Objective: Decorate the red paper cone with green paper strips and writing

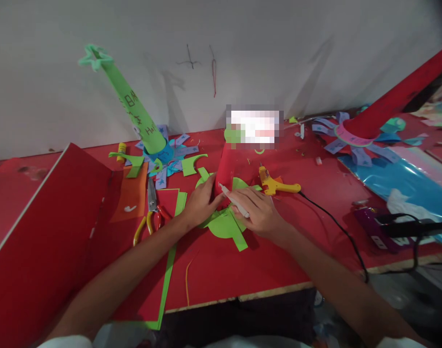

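Observation:
A red paper cone [226, 164] stands upright at the middle of the table on a green paper base [221, 228] with strips spreading outward. My left hand [202, 204] is wrapped against the cone's lower left side, holding it. In my right hand [259, 210] is a white pen [238, 203], its tip touching or very close to the front of the cone, where a small pale mark shows. The cone's top is partly covered by a pixelated patch.
Left on the red table [242, 280] are scissors [152, 198], pliers [159, 217], green-edged sheets [166, 290] and a green tube [134, 111]. Rightward lie a yellow glue gun [278, 185] with its cord, a red tube [394, 101] and a purple box [380, 232].

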Action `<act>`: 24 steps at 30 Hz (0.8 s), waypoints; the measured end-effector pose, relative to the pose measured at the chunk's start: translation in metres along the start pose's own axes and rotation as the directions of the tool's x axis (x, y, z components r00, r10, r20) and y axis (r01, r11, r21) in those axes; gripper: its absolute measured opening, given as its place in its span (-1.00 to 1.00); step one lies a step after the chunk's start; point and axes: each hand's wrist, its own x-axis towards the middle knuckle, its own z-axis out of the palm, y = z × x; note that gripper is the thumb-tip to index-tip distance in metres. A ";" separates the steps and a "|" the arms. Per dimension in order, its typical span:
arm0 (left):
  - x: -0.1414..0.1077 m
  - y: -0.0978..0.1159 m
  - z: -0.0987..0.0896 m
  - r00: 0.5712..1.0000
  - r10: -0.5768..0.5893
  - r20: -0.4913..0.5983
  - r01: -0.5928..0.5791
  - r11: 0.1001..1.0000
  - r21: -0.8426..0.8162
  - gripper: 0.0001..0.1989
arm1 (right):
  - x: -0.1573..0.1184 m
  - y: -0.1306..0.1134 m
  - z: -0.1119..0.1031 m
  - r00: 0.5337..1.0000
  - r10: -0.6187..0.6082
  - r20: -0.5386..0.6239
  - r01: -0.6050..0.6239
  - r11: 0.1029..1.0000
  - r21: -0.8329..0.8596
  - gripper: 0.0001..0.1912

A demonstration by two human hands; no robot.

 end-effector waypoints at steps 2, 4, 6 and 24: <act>0.000 0.000 0.000 1.000 -0.002 0.003 0.002 1.000 0.000 -0.38 | 0.000 0.000 0.000 1.000 -0.002 -0.001 0.002 1.000 0.007 -0.67; 0.001 0.000 0.000 1.000 -0.004 0.007 0.004 1.000 -0.002 -0.37 | 0.000 0.000 -0.001 1.000 -0.004 0.006 0.004 1.000 0.017 -0.67; 0.001 0.001 0.000 1.000 -0.007 0.012 0.008 1.000 -0.007 -0.37 | -0.001 0.000 -0.001 1.000 -0.004 -0.001 0.004 1.000 0.023 -0.66; 0.001 0.003 0.000 0.999 -0.029 0.014 0.029 0.999 -0.016 -0.34 | -0.002 0.000 -0.003 0.999 0.039 -0.019 -0.038 0.999 0.034 -0.60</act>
